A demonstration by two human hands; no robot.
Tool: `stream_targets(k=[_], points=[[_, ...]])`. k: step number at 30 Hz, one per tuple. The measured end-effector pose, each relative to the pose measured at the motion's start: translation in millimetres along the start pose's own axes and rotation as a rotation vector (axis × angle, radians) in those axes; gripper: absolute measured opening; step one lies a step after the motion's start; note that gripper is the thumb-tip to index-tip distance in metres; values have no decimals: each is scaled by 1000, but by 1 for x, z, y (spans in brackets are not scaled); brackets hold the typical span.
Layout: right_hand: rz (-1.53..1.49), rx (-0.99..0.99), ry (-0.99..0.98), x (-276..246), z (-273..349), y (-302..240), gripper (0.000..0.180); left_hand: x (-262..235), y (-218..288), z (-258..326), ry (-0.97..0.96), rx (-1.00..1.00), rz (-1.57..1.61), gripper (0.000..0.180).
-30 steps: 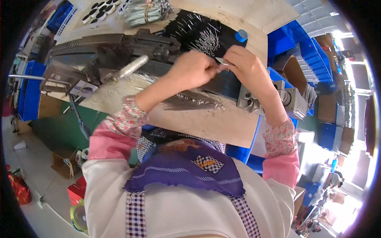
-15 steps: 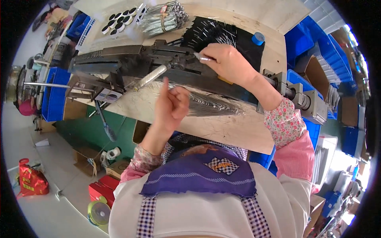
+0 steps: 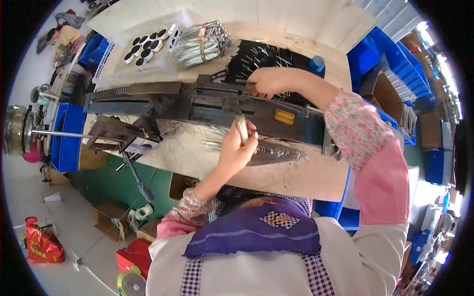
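A long dark metal bench jig [image 3: 170,106] lies across the wooden table, with a spring at its left end. The fingers of my left hand [image 3: 234,154] are wrapped round the pale handle of a lever [image 3: 241,127] at the jig's middle. My right hand [image 3: 269,81] is bent down at the jig's far side, its fingers closed together. Whatever they hold is hidden. Just beyond it, small metal pins [image 3: 266,55] are scattered on a black cloth [image 3: 306,78]. Thin metal wires [image 3: 279,153] lie in a heap on the near side of the jig.
A tied bundle of metal rods [image 3: 203,45] and several white rolls with black tops [image 3: 145,48] stand at the back left. A blue round cap [image 3: 317,63] sits on the cloth. A yellow block [image 3: 284,117] rests on the jig. Blue bins [image 3: 69,130] flank the table.
My left hand has moved right and closed on the lever, whose handle has swung from pointing left to pointing toward me. My right hand has come down to the jig; the silver piece in it no longer shows.
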State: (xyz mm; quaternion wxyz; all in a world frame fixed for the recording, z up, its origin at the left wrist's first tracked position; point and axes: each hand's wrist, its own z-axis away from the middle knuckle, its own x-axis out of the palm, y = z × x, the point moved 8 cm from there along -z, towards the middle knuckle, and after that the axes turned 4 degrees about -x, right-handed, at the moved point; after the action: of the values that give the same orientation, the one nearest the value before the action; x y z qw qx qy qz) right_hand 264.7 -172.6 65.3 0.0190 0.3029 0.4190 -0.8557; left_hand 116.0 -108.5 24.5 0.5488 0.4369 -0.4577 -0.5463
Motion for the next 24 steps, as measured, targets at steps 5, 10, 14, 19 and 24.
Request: stream_targets(k=[5,10,14,19,24], points=[[290,-285,-134,22,-70,47,31,12,-2,1,-38,-25,142,18],[119,120,-84,9,-62,22,33,8,-3,1,-48,-35,178,19],[124,165,10,-7,-75,43,38,11,-2,3,-67,-24,200,18],[-13,33,24,-19,-35,19,38,11,3,8,-137,-19,104,30],[-70,58,402,-29,100,-76,38,-62,-21,51,102,-58,182,28]])
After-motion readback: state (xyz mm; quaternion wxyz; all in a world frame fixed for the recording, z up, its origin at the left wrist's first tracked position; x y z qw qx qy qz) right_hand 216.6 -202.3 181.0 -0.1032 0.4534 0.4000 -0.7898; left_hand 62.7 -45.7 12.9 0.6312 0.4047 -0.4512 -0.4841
